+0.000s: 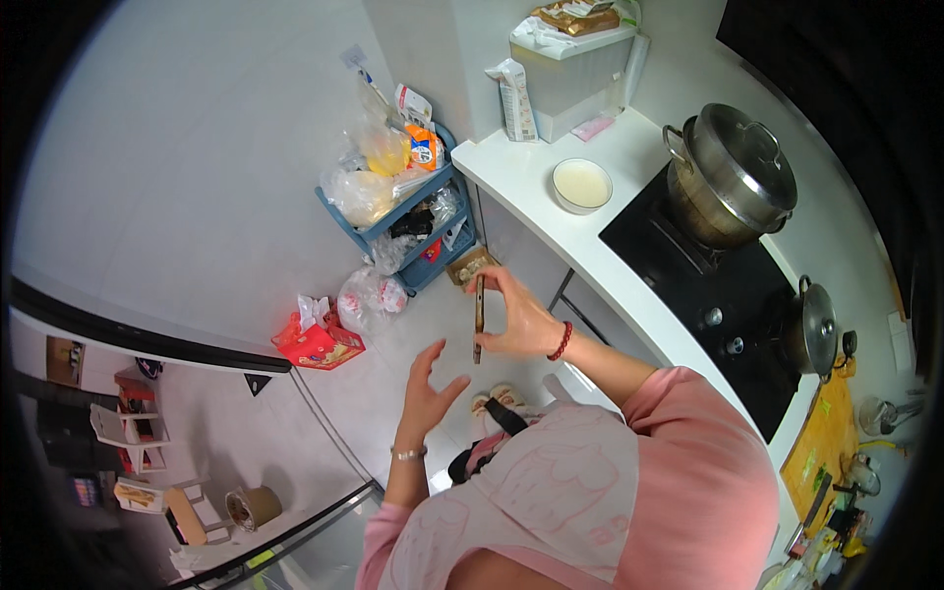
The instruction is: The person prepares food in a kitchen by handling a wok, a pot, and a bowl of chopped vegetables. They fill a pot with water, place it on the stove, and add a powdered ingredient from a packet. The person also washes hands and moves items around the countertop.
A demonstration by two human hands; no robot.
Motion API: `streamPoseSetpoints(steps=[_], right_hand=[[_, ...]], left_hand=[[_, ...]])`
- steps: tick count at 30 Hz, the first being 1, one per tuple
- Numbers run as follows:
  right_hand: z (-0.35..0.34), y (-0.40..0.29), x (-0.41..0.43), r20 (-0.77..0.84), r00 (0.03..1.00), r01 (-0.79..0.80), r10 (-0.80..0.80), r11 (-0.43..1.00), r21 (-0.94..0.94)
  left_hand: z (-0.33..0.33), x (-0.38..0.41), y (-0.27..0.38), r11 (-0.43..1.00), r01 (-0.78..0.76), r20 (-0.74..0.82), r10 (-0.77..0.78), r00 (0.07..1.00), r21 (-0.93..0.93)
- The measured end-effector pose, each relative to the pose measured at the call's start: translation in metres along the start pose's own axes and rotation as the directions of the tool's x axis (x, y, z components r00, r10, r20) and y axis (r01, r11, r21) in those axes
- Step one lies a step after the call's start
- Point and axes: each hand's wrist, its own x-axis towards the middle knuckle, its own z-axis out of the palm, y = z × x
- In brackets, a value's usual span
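My right hand [520,317] grips a thin, flat object, seen edge-on, that looks like a mobile phone [479,318]. Its thumb and fingers are at the two ends of the thing, and a red braided bracelet [563,341] circles the wrist. To the left of the phone is my left hand [430,394], with thumb and fingers apart and nothing between them. A metal band [408,453] sits on that wrist. Both hands are in front of my pale apron, above the floor. A white bowl of pale liquid [582,186] stands on the white counter beyond my right hand.
A lidded steamer pot [730,177] and a smaller lidded pot [815,328] stand on the black hob [664,265]. A knife [810,512] lies by a wooden cutting board [818,442]. A blue trolley [431,269] with bags, a red bag [324,346] and a cardboard box [472,267] stand on the floor.
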Motion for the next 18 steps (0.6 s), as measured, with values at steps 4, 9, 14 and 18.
streamPoseSetpoints(steps=[4, 9, 14, 18], right_hand=[[0.002, 0.027, 0.032, -0.092, 0.974, -0.174, 0.205, 0.948, 0.266], [-0.014, 0.073, 0.076, -0.125, 0.853, -0.423, 0.508, 0.81, 0.406], [-0.055, 0.133, 0.12, -0.101, 0.767, -0.534, 0.634, 0.718, 0.447], [-0.089, 0.16, 0.159, 0.09, 0.717, -0.603, 0.691, 0.551, 0.577]], left_hand=[[-0.014, 0.074, -0.008, 0.996, -0.053, 0.235, 0.069, 0.97, -0.071], [-0.002, 0.146, -0.042, 0.859, 0.27, 0.499, -0.021, 0.867, -0.434], [0.028, 0.22, -0.054, 0.732, 0.444, 0.546, -0.116, 0.829, -0.517], [0.03, 0.289, -0.071, 0.806, 0.399, 0.56, -0.104, 0.822, -0.437]])
